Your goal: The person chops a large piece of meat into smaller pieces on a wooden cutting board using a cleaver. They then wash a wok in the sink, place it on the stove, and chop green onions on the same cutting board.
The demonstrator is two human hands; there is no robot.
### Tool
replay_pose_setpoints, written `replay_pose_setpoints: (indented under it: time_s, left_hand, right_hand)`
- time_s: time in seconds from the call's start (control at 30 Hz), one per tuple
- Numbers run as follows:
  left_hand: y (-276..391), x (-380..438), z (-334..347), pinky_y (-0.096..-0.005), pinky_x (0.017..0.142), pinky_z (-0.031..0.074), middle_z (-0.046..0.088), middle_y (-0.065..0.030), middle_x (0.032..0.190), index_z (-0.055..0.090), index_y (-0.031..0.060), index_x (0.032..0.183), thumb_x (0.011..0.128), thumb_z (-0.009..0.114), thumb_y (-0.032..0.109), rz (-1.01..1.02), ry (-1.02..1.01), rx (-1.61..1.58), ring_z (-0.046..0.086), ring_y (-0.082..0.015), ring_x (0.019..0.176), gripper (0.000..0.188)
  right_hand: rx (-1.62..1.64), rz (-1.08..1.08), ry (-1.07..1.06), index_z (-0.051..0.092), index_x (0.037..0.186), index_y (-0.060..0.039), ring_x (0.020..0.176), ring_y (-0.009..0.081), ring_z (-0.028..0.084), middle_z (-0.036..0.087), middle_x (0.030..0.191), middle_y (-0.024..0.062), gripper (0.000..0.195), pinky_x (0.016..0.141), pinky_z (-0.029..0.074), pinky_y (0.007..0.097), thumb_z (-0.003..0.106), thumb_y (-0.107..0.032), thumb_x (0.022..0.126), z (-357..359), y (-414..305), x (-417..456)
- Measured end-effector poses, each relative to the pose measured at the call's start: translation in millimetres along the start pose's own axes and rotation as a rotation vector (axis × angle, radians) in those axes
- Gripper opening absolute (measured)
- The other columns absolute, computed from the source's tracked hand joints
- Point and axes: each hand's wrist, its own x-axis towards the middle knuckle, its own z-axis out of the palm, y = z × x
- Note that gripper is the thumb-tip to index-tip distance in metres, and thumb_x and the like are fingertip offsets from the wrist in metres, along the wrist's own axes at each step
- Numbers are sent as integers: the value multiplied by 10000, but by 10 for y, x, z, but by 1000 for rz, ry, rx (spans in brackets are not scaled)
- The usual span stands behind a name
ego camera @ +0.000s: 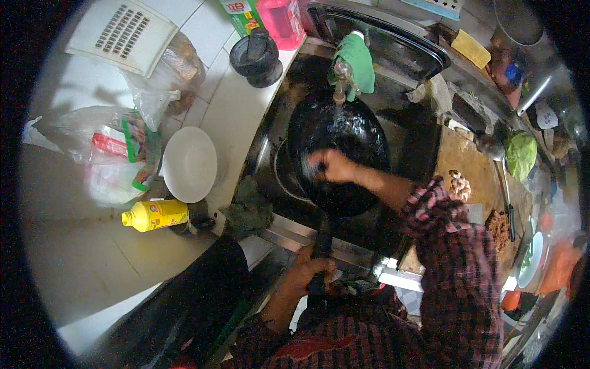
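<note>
A black wok (364,143) is tilted in the metal sink (272,166), its inner surface wet and shiny. My left hand (306,272) is closed around the wok's dark handle (322,237) at the front of the sink. Inside the wok, my right hand (334,166) presses against the left part of the surface. Under its fingers is a small pale pad (309,167), too blurred to name exactly. Directly above the wok's far side stands a tap (342,76) with a green cloth (362,60) draped over it.
Left of the sink are a stone mortar (256,64), a white bowl (190,163) and a yellow bottle (159,215) lying on its side. A dark cloth (249,205) lies at the sink's left corner. On the right, a wooden board (454,157) holds chopped food (498,230) and a ladle (504,184).
</note>
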Motion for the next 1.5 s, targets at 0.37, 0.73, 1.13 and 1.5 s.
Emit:
replay_pose_setpoints:
  time_s: [0.37, 0.73, 1.13, 1.5]
  left_hand:
    - [66, -90, 55, -307, 387, 445, 521, -86, 634, 463, 18, 919, 711, 613, 37, -79, 31, -40, 509, -166, 455, 257]
    - [49, -152, 297, -311, 424, 438, 503, -65, 645, 456, 39, 907, 713, 595, 41, -55, 14, 32, 501, -162, 483, 239]
    - [90, -55, 388, -314, 420, 453, 507, -70, 660, 442, 42, 925, 718, 571, 46, -65, 137, 35, 506, -171, 476, 244]
    - [56, -44, 264, -304, 411, 447, 505, -72, 652, 449, 37, 880, 704, 589, 41, -41, 53, -181, 498, -162, 470, 225]
  right_hand:
    - [-67, -81, 38, 592, 918, -40, 887, 263, 578, 612, 916, 142, 305, 788, 452, 349, 553, 7, 619, -20, 0, 31]
    - [-37, -185, 664, 581, 776, -46, 821, 270, 576, 584, 843, 141, 94, 709, 468, 372, 534, -36, 694, -280, -3, 592]
    - [-158, -60, 354, 541, 1034, -15, 940, 346, 518, 546, 998, 201, 397, 811, 421, 412, 561, -13, 637, -64, -354, 85]
    - [-706, 36, -165, 585, 885, -5, 906, 359, 554, 558, 981, 232, 324, 747, 463, 438, 662, -211, 648, -42, 891, -303]
